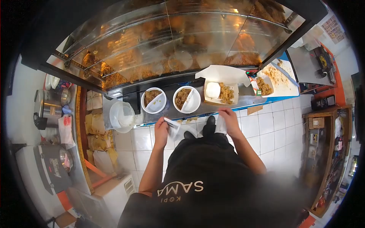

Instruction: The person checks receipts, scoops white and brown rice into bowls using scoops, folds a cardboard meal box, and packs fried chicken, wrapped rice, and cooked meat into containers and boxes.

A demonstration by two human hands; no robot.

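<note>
At the counter's front edge my left hand [161, 131] is closed on a thin white packet-like piece [174, 130]; its exact kind is unclear. My right hand [230, 121] pinches a translucent whitish piece, perhaps thin plastic [220, 125], which hangs below the fingers. Both hands are held low, apart from each other. Beyond them stand two round white bowls, the left bowl [159, 104] and the right bowl [194, 102], each divided and with brown food in one half. An open paper box [218, 99] holds white rice and brown chopped food. Beside it is a smaller box [265, 86] with similar food.
A glass food warmer [171, 41] stands behind the counter. Clear plastic containers [122, 116] are at the counter's left end. A knife [284, 72] lies on a stained white cutting board [275, 85] at the right. A wooden shelf [323, 114] stands to the right.
</note>
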